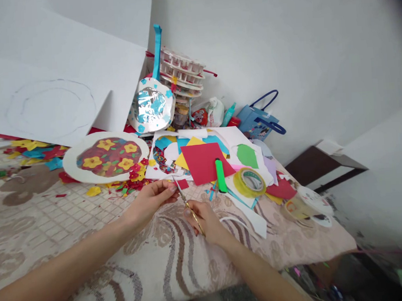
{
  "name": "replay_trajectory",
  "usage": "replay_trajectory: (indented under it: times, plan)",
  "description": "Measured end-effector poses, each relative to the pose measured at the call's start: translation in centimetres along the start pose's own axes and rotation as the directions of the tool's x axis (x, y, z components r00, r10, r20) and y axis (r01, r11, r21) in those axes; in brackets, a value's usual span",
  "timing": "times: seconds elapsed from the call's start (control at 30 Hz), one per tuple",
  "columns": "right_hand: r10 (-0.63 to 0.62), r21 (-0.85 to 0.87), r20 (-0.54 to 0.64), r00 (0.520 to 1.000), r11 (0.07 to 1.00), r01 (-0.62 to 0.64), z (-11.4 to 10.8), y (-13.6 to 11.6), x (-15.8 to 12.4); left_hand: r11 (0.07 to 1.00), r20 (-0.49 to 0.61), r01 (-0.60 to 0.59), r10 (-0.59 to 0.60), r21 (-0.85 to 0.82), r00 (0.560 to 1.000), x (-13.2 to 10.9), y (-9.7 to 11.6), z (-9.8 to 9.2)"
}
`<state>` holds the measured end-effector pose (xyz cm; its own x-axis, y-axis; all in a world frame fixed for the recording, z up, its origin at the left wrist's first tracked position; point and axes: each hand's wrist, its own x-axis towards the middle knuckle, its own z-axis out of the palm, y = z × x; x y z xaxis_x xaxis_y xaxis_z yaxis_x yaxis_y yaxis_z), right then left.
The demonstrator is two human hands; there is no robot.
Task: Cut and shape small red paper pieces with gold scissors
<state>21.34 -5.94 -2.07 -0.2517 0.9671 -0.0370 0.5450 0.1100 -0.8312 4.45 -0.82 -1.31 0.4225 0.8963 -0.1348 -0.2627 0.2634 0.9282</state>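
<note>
My right hand is closed round a small pair of scissors whose blades point up and left. My left hand pinches a small red paper scrap right at the blade tips. Both hands hover over a patterned beige tablecloth. Just beyond them lie a red paper sheet, a green marker and a yellow tape roll.
A white plate with red and yellow paper flowers lies at the left, a foil-covered plate leans behind it. Large white sheets stand at the back left. Stacked trays, a blue bag and coloured paper scraps crowd the far side.
</note>
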Motion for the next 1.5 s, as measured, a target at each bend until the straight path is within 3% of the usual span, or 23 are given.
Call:
replay_trajectory:
  times: [0.9, 1.5]
  plan:
    - [0.035, -0.044, -0.013, 0.999, 0.998, -0.035, 0.5, 0.8, -0.1, 1.000, 0.019, -0.005, 0.005, 0.014, 1.000, 0.0, 0.2, 0.1]
    - [-0.005, -0.128, -0.011, 1.000, 0.992, 0.004, 0.1, -0.4, -0.8, 1.000, 0.047, 0.026, -0.026, -0.014, 0.999, -0.2, 0.6, 0.2]
